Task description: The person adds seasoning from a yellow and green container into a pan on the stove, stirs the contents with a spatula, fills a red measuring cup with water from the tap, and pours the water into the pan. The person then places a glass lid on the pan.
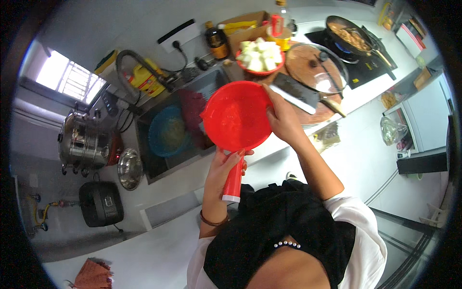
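Observation:
A red plastic ladle (238,115) with a round bowl and a white-ended handle is held over the front edge of the sink. My left hand (225,164) is closed round its handle, just below the bowl. My right hand (283,117) grips the right rim of the bowl. Left of the ladle, a blue basin (168,132) stands in the dark sink (158,173). Beyond my right hand, a cleaver (296,94) lies on a round wooden chopping board (321,117). Behind the ladle, a red bowl (260,73) holds pale cut cubes (260,56).
A curved faucet (124,59) rises behind the sink. A wok (348,34) with food sits over a lit blue flame at the upper right. A glass lid (343,68) rests on the board. Left stand a steel steamer pot (85,139) and a steel bowl (130,169).

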Tool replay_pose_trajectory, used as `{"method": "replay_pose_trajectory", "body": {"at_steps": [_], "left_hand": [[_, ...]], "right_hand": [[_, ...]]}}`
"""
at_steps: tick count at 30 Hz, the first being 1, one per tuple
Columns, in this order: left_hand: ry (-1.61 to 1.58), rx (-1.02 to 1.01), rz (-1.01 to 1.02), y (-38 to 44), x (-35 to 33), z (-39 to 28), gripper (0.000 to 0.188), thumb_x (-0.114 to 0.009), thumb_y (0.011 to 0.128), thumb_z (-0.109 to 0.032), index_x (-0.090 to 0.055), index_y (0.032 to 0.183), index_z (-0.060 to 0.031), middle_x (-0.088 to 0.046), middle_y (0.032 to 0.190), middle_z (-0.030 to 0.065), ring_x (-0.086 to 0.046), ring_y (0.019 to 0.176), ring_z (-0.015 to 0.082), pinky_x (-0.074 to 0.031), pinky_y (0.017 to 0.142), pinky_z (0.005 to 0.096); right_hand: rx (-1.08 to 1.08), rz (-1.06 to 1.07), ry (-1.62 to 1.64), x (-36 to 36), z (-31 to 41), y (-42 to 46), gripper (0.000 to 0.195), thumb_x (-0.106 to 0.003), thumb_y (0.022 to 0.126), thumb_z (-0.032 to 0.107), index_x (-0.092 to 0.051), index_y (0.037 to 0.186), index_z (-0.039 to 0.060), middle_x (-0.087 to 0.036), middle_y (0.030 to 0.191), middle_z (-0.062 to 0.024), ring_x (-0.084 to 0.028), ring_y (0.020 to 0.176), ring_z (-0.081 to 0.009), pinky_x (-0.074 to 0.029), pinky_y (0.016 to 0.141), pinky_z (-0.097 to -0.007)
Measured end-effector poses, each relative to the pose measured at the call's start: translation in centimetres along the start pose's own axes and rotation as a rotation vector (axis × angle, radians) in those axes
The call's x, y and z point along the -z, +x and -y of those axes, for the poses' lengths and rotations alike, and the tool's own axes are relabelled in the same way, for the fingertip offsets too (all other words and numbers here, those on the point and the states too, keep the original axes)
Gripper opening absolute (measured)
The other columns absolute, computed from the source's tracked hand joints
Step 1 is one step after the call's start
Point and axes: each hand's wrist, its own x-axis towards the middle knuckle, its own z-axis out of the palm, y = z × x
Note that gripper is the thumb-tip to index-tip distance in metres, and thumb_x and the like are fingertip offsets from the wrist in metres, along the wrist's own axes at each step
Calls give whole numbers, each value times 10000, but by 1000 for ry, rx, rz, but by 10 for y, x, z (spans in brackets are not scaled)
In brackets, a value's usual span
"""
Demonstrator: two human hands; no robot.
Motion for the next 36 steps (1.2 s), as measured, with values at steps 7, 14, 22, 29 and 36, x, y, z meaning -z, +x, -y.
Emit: {"method": "replay_pose_trajectory", "body": {"at_steps": [7, 14, 22, 29, 36], "left_hand": [[-62, 80, 125, 27, -114, 47, 479, -596, 921, -106, -361, 1331, -27, -636, 1038, 188, -608, 682, 130, -519, 606, 239], [-10, 180, 237, 60, -196, 59, 474, -646, 909, -152, -396, 1282, 3, -614, 1023, 191, -589, 655, 138, -496, 555, 246], [113, 211, 367, 116, -248, 52, 495, -630, 919, -116, -357, 1315, 2, -603, 1037, 218, -596, 652, 157, -496, 533, 254], [184, 224, 402, 153, -296, 56, 513, -630, 917, -115, -340, 1325, -1, -615, 1035, 219, -595, 630, 162, -500, 529, 257], [124, 196, 362, 179, -350, 86, 634, -618, 920, -82, -221, 1411, -28, -612, 1039, 209, -606, 648, 156, -512, 567, 262]], "right_hand": [[-1, -90, -64, 125, -43, -31, 550, -511, 857, -25, -396, 1394, -24, -501, 1328, -264, -514, 1207, -405, -427, 1008, -417], [-150, -250, -15, 212, -69, -50, 513, -464, 872, -14, -433, 1384, -27, -520, 1324, -249, -524, 1213, -396, -415, 1027, -400], [-227, -441, 17, 263, -96, -43, 499, -427, 894, -12, -434, 1393, -27, -513, 1348, -238, -510, 1247, -371, -385, 1061, -373], [-287, -479, 34, 305, -126, -33, 503, -413, 908, 3, -415, 1409, -28, -509, 1345, -239, -498, 1259, -367, -378, 1065, -376], [-223, -360, 72, 362, -181, -20, 508, -414, 906, 10, -405, 1410, -45, -503, 1344, -247, -492, 1265, -364, -370, 1069, -370]]}}
